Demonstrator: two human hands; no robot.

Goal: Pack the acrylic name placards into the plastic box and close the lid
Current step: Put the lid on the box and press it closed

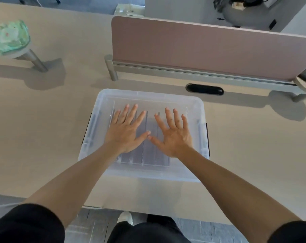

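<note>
Both hands lay flat with fingers spread on the lid [148, 97] of the plastic box [199, 137], grasping nothing: the left hand [126, 132] on its left half, the right hand [173, 134] on its right half, thumbs almost touching. Inside the box, the placards [148, 155] ran lengthwise away from the person

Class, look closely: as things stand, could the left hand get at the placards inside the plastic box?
Probably not: the lid covers the plastic box, and the left hand lies flat on top, with the placards showing beneath it.
</note>
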